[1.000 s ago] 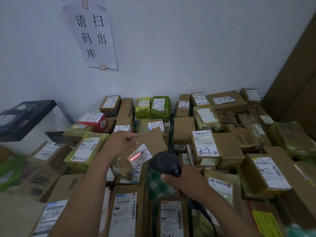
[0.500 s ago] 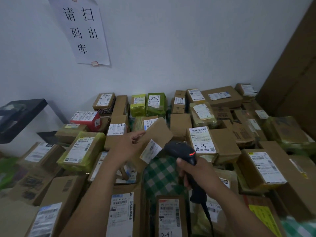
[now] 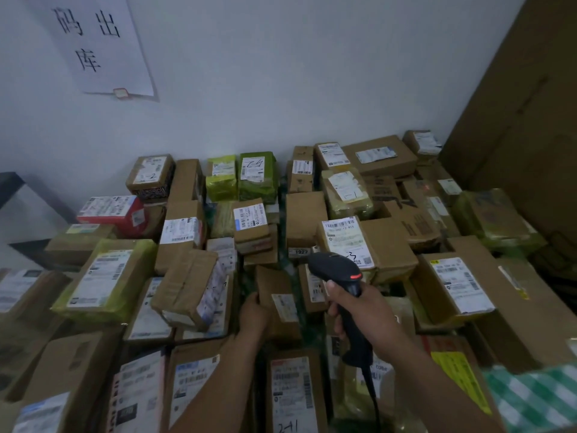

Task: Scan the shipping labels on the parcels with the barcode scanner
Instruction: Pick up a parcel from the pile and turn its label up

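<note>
- Parcel point(image 3: 271, 282) just left of scanner point(image 3: 334, 267); my left hand point(image 3: 254, 315) has its fingers curled on the parcel's edge.
- My right hand point(image 3: 368, 310) is clamped round scanner handle.
- I'd square its label point(image 3: 284, 307) to scanner, hold steady.

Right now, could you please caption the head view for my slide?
Left hand holds a small brown parcel in the pile; right hand grips the barcode scanner beside it.

head view looks forward and down over parcels point(image 3: 343, 242), close.
</note>
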Action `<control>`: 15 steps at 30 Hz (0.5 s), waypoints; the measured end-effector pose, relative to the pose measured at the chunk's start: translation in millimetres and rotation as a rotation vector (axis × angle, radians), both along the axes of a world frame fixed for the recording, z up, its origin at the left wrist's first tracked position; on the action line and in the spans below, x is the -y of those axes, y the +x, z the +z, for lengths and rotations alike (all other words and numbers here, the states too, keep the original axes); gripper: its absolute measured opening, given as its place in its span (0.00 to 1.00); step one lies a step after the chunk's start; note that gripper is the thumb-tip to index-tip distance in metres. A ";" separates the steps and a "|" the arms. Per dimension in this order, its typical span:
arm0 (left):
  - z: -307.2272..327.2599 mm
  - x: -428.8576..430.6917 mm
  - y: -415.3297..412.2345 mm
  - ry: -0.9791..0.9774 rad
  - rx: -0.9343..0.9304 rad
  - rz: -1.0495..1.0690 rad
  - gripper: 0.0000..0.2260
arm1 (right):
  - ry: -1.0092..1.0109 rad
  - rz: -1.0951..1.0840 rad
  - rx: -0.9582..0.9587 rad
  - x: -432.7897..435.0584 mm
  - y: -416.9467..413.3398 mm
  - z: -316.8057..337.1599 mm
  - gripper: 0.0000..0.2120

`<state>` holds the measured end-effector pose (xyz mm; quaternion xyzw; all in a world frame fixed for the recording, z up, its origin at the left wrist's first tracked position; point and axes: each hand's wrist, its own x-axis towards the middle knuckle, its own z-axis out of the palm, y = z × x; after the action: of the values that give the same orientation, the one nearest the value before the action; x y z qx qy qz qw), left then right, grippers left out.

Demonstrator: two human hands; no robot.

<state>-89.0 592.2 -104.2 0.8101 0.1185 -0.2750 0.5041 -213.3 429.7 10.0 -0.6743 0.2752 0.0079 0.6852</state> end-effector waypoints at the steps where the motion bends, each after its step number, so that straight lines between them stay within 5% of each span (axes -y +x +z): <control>1: -9.8 0.2 0.4 -0.023 -0.001 0.013 0.08 | -0.016 -0.006 -0.010 1.8 -0.7 -1.2 0.16; 9: -38.5 5.9 -1.6 0.048 0.184 -0.011 0.05 | -0.027 -0.008 -0.019 3.8 -2.8 -8.7 0.17; 15: 28.9 -7.1 -13.2 0.345 0.910 -0.154 0.19 | -0.001 0.053 0.001 -11.5 7.2 -5.4 0.15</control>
<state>-102.2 599.3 -75.2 0.9260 -0.1304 0.0940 0.3415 -206.1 441.2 4.5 -0.6818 0.2569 0.0259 0.6845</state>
